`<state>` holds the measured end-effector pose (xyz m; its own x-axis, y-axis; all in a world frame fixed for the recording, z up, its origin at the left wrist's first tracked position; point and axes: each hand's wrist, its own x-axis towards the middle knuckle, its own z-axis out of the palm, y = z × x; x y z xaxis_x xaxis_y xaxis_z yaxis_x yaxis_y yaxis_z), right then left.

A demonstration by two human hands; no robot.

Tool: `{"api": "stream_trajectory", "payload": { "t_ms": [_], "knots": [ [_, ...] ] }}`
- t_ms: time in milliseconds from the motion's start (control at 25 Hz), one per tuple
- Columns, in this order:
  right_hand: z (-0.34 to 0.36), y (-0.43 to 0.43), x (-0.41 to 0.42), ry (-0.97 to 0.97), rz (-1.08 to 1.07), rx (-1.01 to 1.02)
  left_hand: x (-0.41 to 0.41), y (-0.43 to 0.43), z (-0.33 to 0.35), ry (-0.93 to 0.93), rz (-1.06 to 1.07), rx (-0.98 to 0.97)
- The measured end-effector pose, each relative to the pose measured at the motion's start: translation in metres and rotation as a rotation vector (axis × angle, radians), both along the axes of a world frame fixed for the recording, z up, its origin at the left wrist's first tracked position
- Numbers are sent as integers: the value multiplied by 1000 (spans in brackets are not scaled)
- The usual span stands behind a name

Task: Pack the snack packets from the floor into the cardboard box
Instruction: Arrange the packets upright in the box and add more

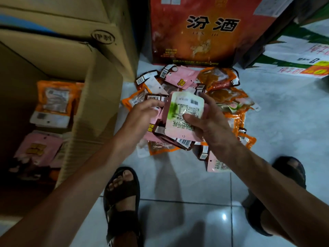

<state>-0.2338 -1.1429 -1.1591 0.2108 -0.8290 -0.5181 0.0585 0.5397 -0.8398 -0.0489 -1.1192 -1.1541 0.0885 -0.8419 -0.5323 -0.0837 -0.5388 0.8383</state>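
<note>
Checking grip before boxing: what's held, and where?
Both hold a stack of snack packets, green-and-white packet on top: right hand grips the right edge, thumb on the top face; left hand pinches the left edge.

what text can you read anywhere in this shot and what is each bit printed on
"汾酒": big black characters on the red carton behind the pile.
"伊利": oval stamp on the cardboard box flap.
White-and-green packet in the right hand: date line, barcode digits and green characters, too blurred to read.
Green-and-white carton: upside-down red characters, not legible.
Floor packets: print too small to read.
</note>
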Motion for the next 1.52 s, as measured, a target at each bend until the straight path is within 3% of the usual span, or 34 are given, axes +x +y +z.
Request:
{"api": "stream_trajectory", "payload": {
  "t_ms": [120,240,480,600,760,1000,1160,1200,1320,1360,1520],
  "knots": [
    [-4,-2,17,-62,35,-40,8,0,-2,211,77,160],
    [-3,-5,30,-25,103,-69,16,2,-4,112,-38,132],
    [12,1,51,-27,-63,-63,18,6,12,-29,-33,17],
    [25,-2,62,6,29,-111,32,8,30,-20,32,7],
    [59,-14,103,10,291,-260,90,15,61,-30,-33,-43],
    [98,-72,224,368,926,-486,190,27,74,-75,151,-119],
    [83,-84,303,444,1114,-472,239,37,44,-138,410,-98],
    [75,-89,316,468,1122,-463,250,41,34,-237,475,-107],
    [46,-106,341,596,1106,-442,281,60,17,-785,536,-105],
    [33,-110,345,654,1126,-439,286,65,15,-867,523,-98],
    [-29,-105,354,978,1348,-509,285,72,7,-686,483,-159]
  ]
}}
